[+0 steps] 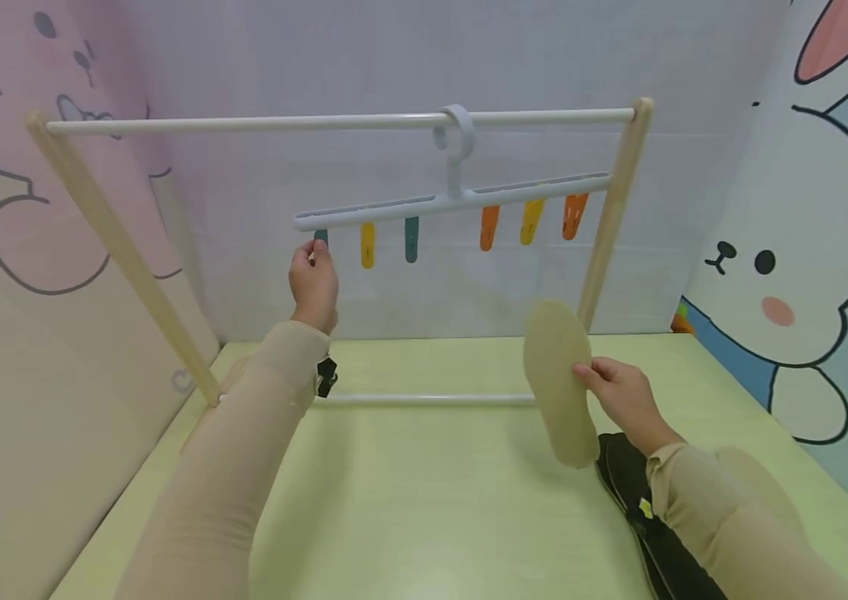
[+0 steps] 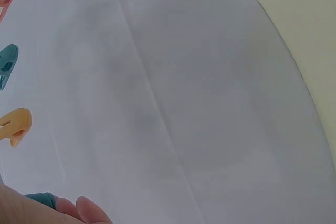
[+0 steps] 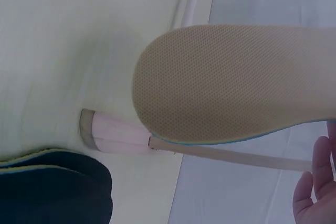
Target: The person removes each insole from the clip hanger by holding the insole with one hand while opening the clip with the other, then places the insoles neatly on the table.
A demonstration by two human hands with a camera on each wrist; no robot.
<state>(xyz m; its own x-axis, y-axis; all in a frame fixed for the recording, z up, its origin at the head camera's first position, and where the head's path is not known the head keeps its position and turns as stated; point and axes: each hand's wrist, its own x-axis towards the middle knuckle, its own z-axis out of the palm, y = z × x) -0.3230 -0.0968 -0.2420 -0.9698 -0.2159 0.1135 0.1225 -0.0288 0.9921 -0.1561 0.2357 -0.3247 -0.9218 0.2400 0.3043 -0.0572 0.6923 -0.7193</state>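
Note:
At the low left end of a white clip hanger [image 1: 371,215], my left hand [image 1: 314,283] pinches a teal clothespin [image 1: 321,236] between thumb and fingers. The left wrist view catches only part of that clothespin [image 2: 42,199] behind the hand. My right hand [image 1: 626,400] holds a beige insole [image 1: 559,375] by its right edge, raised roughly upright over the table. Its mesh face and thin blue edge show in the right wrist view, where the insole [image 3: 226,82] spans the upper right. Yellow [image 1: 368,246], teal [image 1: 412,240] and orange clothespins [image 1: 489,228] hang along the bar.
The hanger hooks over the white top rail [image 1: 243,124] of a wooden-sided rack [image 1: 123,250] and tilts down leftward. Dark insoles [image 1: 626,475] lie at the table's right, partly under my right forearm, with another beige insole [image 1: 765,483] beyond. A pale wall [image 1: 258,283] stands behind.

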